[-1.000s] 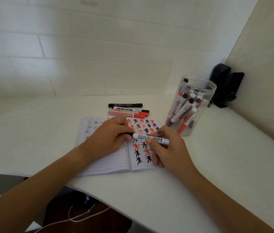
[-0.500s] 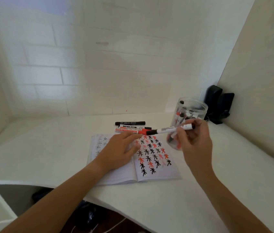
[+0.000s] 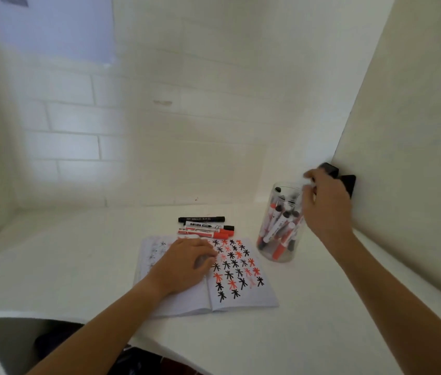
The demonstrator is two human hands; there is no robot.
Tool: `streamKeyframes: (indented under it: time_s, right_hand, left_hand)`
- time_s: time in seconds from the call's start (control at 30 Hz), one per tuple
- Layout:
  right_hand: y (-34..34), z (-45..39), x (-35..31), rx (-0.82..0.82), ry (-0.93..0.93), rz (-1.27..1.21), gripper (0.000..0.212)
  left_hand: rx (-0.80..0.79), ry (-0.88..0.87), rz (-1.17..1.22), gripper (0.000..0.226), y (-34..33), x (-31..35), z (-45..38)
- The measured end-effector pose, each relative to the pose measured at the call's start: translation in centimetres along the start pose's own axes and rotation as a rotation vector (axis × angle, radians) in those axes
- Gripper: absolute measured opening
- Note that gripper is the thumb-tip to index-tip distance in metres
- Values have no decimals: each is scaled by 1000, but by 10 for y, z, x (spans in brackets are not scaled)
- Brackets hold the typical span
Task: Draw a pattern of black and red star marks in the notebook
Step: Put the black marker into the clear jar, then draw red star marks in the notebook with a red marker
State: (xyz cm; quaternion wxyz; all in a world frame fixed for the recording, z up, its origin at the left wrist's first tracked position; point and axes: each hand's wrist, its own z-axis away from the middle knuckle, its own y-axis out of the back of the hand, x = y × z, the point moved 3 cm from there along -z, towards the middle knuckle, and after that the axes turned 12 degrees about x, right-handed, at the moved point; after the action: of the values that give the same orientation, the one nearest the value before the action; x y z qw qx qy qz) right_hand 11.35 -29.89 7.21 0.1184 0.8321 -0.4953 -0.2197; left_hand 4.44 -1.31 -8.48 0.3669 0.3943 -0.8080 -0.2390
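An open notebook (image 3: 257,297) lies on the white desk (image 3: 78,266). Its right page carries rows of black and red star marks (image 3: 237,266). My left hand (image 3: 184,262) rests flat on the notebook's middle, fingers straight and covering part of the left page. My right hand (image 3: 325,207) is raised over the mouth of a clear plastic jar (image 3: 276,253) that holds several red and black markers. Its fingers are curled and blurred at the jar's rim. I cannot make out a marker in them.
Several markers (image 3: 203,227), black and red, lie side by side just behind the notebook. A black object (image 3: 348,182) sits in the corner behind the jar. Walls close the desk at the back and right. The desk's front edge curves at the lower left.
My right hand has carried the marker from above the notebook up and right to the jar's mouth. My left hand let go of the marker and lies on the page. The camera tilted upward.
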Motion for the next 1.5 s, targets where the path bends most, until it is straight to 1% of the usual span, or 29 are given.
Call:
streamKeyframes:
  time_s: [0.07,0.1,0.17,0.23,0.27,0.37,0.43,0.53,0.63,0.7,0.73,0.77,0.8,0.87,0.9,0.93,0.97,1.0,1.03,1.07,1.17,1.23,1.3,1.4,1.5]
  right_hand:
    - [-15,4,-4,-211,-49,100,32]
    - [-19,7,-5,-267,-89,101,37]
    - [-22,9,-8,-252,-95,113,42]
    - [-22,9,-10,-199,-67,134,38]
    - [-23,8,-10,-204,-80,131,37]
    - [-28,-1,-11,-303,-118,209,37]
    - [-30,-12,-15,-405,-100,297,35]
    - [-37,-24,-18,-556,-145,362,29]
    - [-42,-26,-16,-617,-220,286,34]
    - [-40,-24,-19,-636,-169,296,34]
    - [-38,-21,-21,-608,-103,334,31]
    - [-37,-17,-22,-538,-21,374,29]
    - [-36,-11,-21,-436,39,386,29]
    - [-29,2,-20,-158,118,362,34]
    - [-24,10,-19,-24,158,327,37]
    - [-19,20,-18,91,217,263,34]
    - [-14,32,-18,167,287,164,28]
    - [-11,46,-21,195,349,50,21]
    - [-9,61,-24,182,385,-53,16]
    - [-11,78,-27,132,399,-130,14]
    - [-36,128,-23,-125,386,-221,20]
    - [-55,150,-14,-293,333,-257,22]
    - [-67,157,-8,-411,252,-284,22]
    - [-74,157,-5,-438,203,-277,13]
    - [-73,155,-6,-449,192,-281,14]
  left_hand:
    - [-2,2,5,41,0,0,1]
    - [-1,3,12,40,1,0,1]
    - [2,-3,17,35,1,1,2]
    - [-1,-12,10,31,1,1,1]
    - [-2,-14,7,30,0,0,1]
    - [-13,-18,-1,31,-1,-4,1]
    - [-21,-18,-10,31,-2,-5,2]
    - [-19,-21,-17,32,-3,-6,1]
    - [-14,-26,-14,31,-3,-7,1]
    - [-6,-37,-12,31,-4,-7,1]
    - [-4,-41,-11,31,-3,-7,1]
    - [-4,-41,-10,32,-3,-6,1]
    - [-1,-41,-10,32,-2,-6,1]
    - [4,-44,-6,33,-1,-4,1]
    - [8,-49,-4,33,-1,-4,1]
    - [16,-55,-5,32,-1,-3,2]
    - [25,-59,-10,31,-1,-2,3]
    - [34,-60,-15,31,-1,-3,2]
    - [36,-57,-17,31,-1,-3,2]
    - [34,-52,-18,32,-2,-4,1]
    - [7,-33,-45,35,-3,-7,-1]
    - [1,-23,-61,34,-3,-7,-5]
    - [9,-19,-97,30,-3,-8,-11]
    - [49,-3,-192,35,-6,-11,-24]
    - [44,-8,-301,44,-13,-10,-37]
